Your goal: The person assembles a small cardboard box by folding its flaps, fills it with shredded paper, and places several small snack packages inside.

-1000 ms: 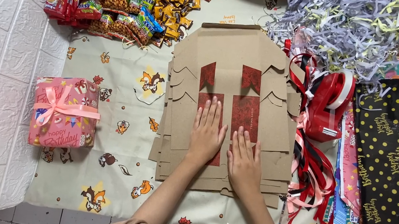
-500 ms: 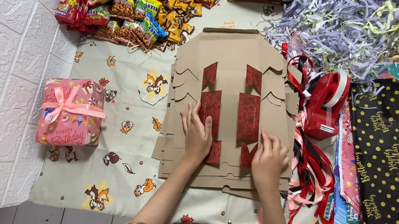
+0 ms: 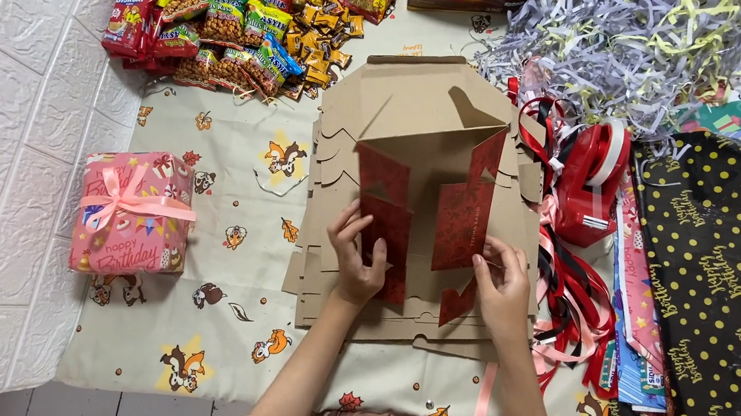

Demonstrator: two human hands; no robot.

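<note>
Both hands on flat-pack cardboard box [image 3: 424, 136], brown outside, red print on flaps. Left hand [image 3: 359, 262] pinching left red flap, lifting it up. Right hand [image 3: 501, 287] gripping right red flap, stood upright. Box sits on stack of same blanks, right under hands. Pink gift box with bow [image 3: 134, 212] well left of left hand. Red ribbon spool [image 3: 593, 181] just beyond right hand. Snack packets [image 3: 244, 3] far ahead left, shredded paper [image 3: 624, 39] far ahead right.
</note>
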